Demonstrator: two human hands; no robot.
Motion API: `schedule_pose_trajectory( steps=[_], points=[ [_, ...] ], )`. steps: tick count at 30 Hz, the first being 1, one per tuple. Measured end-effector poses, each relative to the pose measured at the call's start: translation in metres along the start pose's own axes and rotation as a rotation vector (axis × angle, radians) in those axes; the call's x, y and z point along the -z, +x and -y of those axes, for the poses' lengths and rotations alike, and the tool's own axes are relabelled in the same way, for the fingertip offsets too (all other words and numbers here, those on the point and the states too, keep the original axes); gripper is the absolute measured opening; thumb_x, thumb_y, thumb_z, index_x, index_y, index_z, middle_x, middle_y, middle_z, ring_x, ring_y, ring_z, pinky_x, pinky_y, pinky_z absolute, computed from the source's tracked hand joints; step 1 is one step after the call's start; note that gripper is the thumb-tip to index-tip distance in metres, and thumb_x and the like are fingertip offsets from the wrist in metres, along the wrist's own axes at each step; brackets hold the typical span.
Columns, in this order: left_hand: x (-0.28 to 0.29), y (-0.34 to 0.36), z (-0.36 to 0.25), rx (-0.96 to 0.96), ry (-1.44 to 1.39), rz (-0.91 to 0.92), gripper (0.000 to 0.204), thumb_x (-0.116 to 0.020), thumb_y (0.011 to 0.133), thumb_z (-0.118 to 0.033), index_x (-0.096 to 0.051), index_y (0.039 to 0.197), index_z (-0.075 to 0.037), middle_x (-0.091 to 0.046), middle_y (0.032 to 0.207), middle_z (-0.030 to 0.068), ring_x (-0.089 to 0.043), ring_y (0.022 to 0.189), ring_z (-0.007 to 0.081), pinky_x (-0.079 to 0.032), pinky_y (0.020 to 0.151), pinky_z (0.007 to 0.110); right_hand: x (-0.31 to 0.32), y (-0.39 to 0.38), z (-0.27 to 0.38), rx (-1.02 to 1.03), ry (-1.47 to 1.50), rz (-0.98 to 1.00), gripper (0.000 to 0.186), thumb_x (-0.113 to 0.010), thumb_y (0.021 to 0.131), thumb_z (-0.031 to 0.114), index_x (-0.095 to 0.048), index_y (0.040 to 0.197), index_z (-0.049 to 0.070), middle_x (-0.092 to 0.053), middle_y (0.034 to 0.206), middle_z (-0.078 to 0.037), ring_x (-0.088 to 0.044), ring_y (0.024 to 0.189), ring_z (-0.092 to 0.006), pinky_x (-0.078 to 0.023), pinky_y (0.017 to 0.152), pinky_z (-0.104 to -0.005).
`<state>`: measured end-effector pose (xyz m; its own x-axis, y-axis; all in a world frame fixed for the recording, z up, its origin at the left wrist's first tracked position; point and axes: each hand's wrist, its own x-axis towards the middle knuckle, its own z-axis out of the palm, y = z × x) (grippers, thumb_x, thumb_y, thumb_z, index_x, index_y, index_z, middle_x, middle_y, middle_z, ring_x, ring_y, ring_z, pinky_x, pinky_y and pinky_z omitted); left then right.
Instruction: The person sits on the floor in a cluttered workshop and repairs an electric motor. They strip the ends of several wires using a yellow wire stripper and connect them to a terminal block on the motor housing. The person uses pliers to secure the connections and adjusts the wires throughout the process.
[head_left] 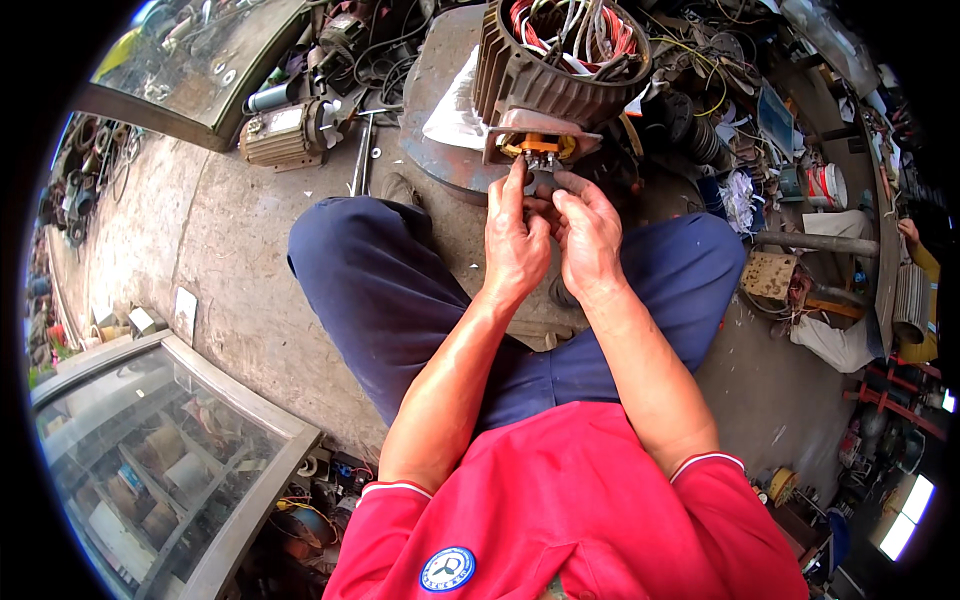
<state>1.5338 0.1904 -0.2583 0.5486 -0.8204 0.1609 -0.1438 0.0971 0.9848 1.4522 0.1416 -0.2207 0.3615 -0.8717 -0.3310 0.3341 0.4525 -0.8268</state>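
Note:
In front of me a large finned motor housing (545,85) stands on a round worn metal stand (440,150), with red and white wires (580,35) bunched in its open top. On its near side sits an orange terminal block (540,145) with small metal studs along it. My left hand (515,240) reaches up to the block, its index finger at the studs and the other fingers curled. Close beside it, my right hand (590,235) has thumb and fingers pinched together just below the studs. What the fingertips hold, if anything, is too small to make out.
A smaller finned motor (285,135) lies on the floor at left, near a metal rod (362,155). A glass-topped cabinet (190,450) stands at lower left, a table (200,90) at upper left. Cables and parts crowd the right, with a white bucket (825,187). Another person's hand (908,231) shows far right.

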Motion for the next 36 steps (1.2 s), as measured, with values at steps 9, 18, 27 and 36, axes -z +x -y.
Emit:
schedule_pose_trajectory(
  steps=[9,18,27,36],
  points=[
    [0.001,0.005,0.013,0.231,-0.197,-0.208,0.041,-0.055,0.092,-0.001,-0.053,0.133,0.003,-0.064,0.107,0.0096,-0.061,0.082,0.0111,-0.052,0.075,0.026,0.000,0.001,0.000,-0.070,-0.077,-0.120,0.026,-0.057,0.094,0.013,-0.057,0.118,0.004,-0.067,0.103,-0.007,-0.064,0.087,-0.0152,-0.052,0.072,-0.0286],
    [0.005,0.026,0.004,0.606,-0.654,-0.137,0.043,-0.062,0.096,-0.040,-0.062,0.117,-0.002,-0.068,0.099,0.0071,-0.064,0.078,0.0134,-0.050,0.071,0.028,0.003,0.012,-0.003,-0.094,-0.007,-0.120,0.017,-0.062,0.095,0.021,-0.061,0.106,0.008,-0.067,0.090,-0.001,-0.064,0.079,-0.0098,-0.050,0.069,-0.0246],
    [0.007,0.049,-0.004,0.737,-0.726,-0.132,0.036,-0.068,0.093,-0.040,-0.062,0.110,-0.009,-0.067,0.090,0.0002,-0.062,0.076,0.0095,-0.046,0.067,0.026,-0.004,0.026,0.005,-0.104,-0.056,-0.088,0.027,-0.066,0.094,0.033,-0.059,0.109,0.011,-0.067,0.097,0.000,-0.064,0.082,-0.0121,-0.049,0.070,-0.0261],
    [0.002,0.053,-0.001,0.667,-0.701,-0.130,0.035,-0.071,0.091,-0.039,-0.060,0.100,-0.007,-0.064,0.077,0.0002,-0.058,0.059,0.0082,-0.040,0.050,0.020,-0.003,0.025,-0.004,-0.045,-0.015,-0.097,0.027,-0.066,0.094,0.032,-0.058,0.109,0.012,-0.067,0.096,-0.001,-0.064,0.081,-0.0121,-0.050,0.070,-0.0269]
  ],
)
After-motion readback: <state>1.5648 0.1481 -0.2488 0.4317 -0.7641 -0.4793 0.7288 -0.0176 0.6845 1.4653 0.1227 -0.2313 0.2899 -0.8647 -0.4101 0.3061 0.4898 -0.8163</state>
